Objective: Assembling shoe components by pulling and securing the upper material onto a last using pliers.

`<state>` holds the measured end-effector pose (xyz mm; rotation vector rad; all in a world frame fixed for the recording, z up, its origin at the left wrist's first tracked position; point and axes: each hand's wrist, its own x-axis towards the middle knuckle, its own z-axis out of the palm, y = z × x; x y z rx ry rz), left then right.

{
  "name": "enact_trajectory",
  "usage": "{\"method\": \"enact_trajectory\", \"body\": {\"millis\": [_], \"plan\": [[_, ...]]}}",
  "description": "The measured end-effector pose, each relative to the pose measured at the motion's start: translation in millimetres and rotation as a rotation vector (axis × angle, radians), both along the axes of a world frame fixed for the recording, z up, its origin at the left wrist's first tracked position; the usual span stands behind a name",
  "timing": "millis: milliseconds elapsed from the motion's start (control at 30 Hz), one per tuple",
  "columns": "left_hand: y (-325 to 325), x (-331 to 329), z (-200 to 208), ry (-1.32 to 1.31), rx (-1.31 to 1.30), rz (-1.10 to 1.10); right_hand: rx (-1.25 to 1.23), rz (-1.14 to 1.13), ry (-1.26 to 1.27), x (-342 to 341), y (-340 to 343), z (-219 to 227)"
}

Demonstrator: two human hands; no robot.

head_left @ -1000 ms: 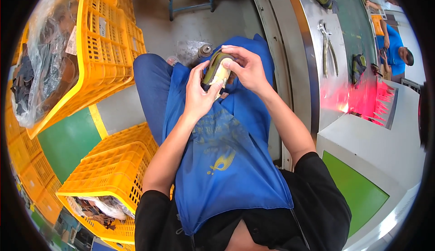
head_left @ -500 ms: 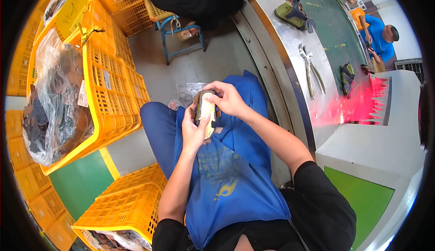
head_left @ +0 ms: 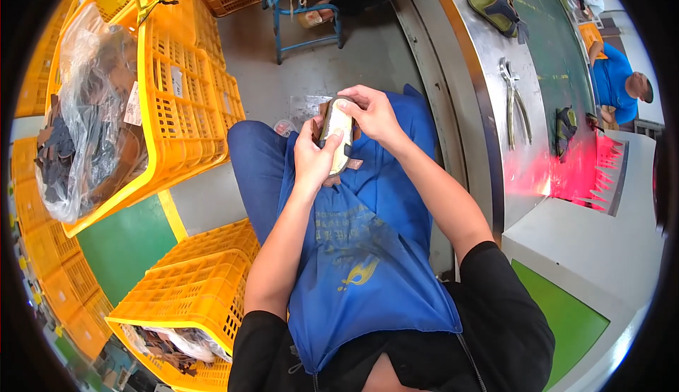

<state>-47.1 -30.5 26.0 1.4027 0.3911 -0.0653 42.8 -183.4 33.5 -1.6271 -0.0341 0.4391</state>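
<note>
Your shoe piece [head_left: 338,127] is in both hands, over your lap, above the blue apron [head_left: 361,257]. Cream underside faces up toward you. Long axis runs roughly away from your body, far end leaning a little to your right. Rounded end with the dark rim points away from you; the near end, with brown flaps around it, points back at your chest. I can't tell for sure which end is the toe.

Your left hand [head_left: 315,157] is partly closed around the near left side: thumb laid on the cream face, fingers wrapped along the side and mostly hidden beneath. Your right hand [head_left: 373,114] is at the far end, half curled: thumb on the cream face near the rim, index finger arched over the end. The other fingertips are hidden, so I can't tell where they touch. Both hands have hold of the same piece.

On your right, metal bench [head_left: 484,49]: pliers [head_left: 508,81] lying with handles spread and toward you, green-and-dark shoe piece [head_left: 493,11] beyond them. Smaller dark shoe piece [head_left: 565,130] sits farther right, near the red-lit patch. On your left, yellow crate [head_left: 173,95] with a clear bag [head_left: 95,95] of dark and brown pieces.
</note>
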Motion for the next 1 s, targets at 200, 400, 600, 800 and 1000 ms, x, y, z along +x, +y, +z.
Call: {"method": "enact_trajectory", "body": {"millis": [200, 400, 600, 800, 1000], "plan": [[0, -1, -19, -0.085, -0.025, 0.055, -0.567, 0.025, -0.706, 0, -57, 58], [-5, 0, -18, -0.143, 0.024, 0.022, -1.421, -0.530, -0.925, 12, -209, 120], [-4, 2, -27, -0.237, 0.187, 0.065, -1.553, -0.561, -0.617, 11, -233, 119], [-5, 0, -27, -0.229, 0.151, 0.076, -1.056, -0.545, -0.563, 8, -245, 128], [-1, 2, -16, -0.224, 0.236, 0.048, 0.381, -0.283, 0.036, -27, -142, 161]]}}
